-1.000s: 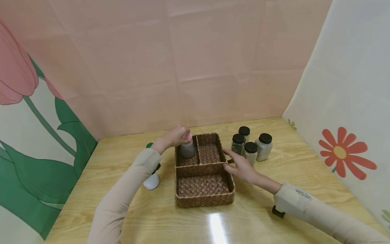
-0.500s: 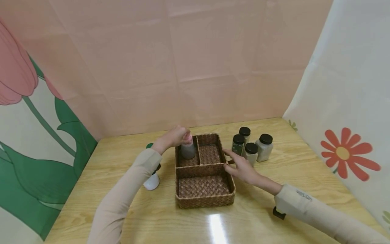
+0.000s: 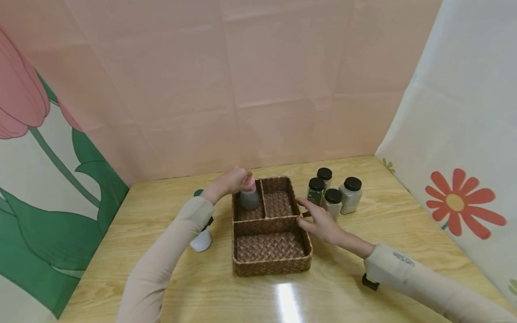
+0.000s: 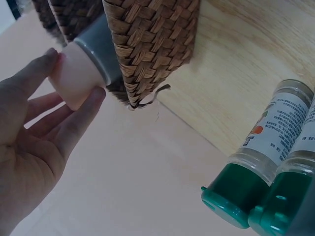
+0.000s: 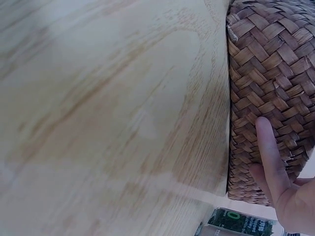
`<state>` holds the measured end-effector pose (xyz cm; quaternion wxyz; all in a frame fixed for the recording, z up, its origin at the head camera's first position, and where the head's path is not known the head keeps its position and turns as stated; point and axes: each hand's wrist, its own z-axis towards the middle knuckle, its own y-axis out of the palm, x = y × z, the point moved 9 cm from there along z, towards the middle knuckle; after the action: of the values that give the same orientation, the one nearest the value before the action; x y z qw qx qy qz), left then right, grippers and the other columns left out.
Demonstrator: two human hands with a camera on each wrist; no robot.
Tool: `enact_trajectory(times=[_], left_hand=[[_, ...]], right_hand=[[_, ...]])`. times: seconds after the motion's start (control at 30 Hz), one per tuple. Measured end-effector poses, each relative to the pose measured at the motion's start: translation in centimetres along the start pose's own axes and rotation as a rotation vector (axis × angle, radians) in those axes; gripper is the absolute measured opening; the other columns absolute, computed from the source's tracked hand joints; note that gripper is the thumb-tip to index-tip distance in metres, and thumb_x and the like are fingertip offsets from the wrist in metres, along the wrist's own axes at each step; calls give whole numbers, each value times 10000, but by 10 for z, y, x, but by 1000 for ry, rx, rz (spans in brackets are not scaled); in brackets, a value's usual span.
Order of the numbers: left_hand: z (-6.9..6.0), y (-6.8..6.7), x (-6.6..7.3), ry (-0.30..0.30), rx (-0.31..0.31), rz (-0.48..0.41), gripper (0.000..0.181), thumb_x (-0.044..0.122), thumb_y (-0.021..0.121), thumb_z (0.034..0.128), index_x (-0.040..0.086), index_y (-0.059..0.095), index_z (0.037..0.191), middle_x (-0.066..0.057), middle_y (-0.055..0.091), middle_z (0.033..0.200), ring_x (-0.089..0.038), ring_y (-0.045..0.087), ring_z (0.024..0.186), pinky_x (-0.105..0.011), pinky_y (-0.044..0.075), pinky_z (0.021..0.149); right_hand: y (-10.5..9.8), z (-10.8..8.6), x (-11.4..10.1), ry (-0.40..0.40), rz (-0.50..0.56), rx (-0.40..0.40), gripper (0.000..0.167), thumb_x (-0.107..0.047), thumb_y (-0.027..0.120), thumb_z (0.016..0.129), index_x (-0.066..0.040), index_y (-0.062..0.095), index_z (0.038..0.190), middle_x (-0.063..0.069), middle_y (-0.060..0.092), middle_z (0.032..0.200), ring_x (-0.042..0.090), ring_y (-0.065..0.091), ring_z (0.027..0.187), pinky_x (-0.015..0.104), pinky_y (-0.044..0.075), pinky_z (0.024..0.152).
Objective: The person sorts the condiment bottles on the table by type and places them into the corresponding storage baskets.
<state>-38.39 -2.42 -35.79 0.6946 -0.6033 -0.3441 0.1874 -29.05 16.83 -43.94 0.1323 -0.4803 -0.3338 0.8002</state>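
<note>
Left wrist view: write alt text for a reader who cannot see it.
A left hand grips the pale pink cap of a gray bottle partly hidden by a woven basket. On the light wood table are two labelled, green-capped shaker bottles, one cut off by the frame.

Enterable from above at the front compartment and back-right compartment of the woven basket; blocked at back left by the gray bottle and left hand. Obstructed rightward by the right hand and black-lidded jars, leftward by green-capped bottles. Passable along the near counter.
</note>
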Motion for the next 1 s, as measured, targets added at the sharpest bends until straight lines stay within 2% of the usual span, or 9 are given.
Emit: enact_trajectory(times=[0.4,0.5,0.57,0.67,0.73,0.87,0.93,1.0], left_hand=[[0,1,-1,-22,-20,-19,217,210,660,974,8,664,1051,-52,580,770,-165,473,656,-327,393,639],[-1,1,0,-17,-21,-30,187,208,624,996,25,657,1016,-37,561,750,-147,450,636,-318,380,638],[0,1,1,-6,-13,-30,184,202,593,1013,40,637,938,-20,510,704,-132,405,604,-304,351,627],[1,-2,3,6,0,-9,242,213,555,1031,71,582,837,6,431,651,-115,342,568,-286,310,609],[1,-4,4,14,14,8,258,211,551,1033,66,578,822,0,423,636,-119,330,563,-289,298,607],[2,-6,4,5,20,40,233,227,558,1031,27,672,990,-55,605,754,-146,498,626,-306,421,653],[2,-6,3,-9,9,39,277,230,558,1032,-3,676,1125,-110,678,894,-183,609,736,-337,496,744],[1,-5,3,-22,0,33,339,238,554,1034,-26,645,1226,-158,693,1041,-231,666,885,-375,517,846]], right_hand=[[-1,0,0,-4,-6,7,596,-92,626,964,25,366,1488,282,416,1464,388,655,1026,261,534,603],[-1,0,0,-1,-1,-3,591,-94,621,970,22,364,1489,285,410,1468,387,652,1034,255,533,601],[-1,0,0,2,1,-8,589,-98,618,974,21,361,1490,287,406,1469,386,650,1039,250,532,600],[-1,1,1,8,5,-9,588,-97,616,975,24,360,1490,284,404,1472,385,649,1044,246,531,597],[-1,1,1,13,6,-9,589,-96,617,974,20,361,1491,281,403,1474,384,648,1046,244,532,599],[0,2,2,21,13,-13,589,-98,615,975,10,360,1495,279,399,1478,381,648,1051,241,533,581],[0,2,3,26,19,-17,593,-99,614,975,1,356,1500,276,394,1483,379,647,1054,244,534,571],[1,2,4,29,25,-20,599,-98,614,974,-2,351,1503,274,389,1487,383,645,1056,249,536,563]])
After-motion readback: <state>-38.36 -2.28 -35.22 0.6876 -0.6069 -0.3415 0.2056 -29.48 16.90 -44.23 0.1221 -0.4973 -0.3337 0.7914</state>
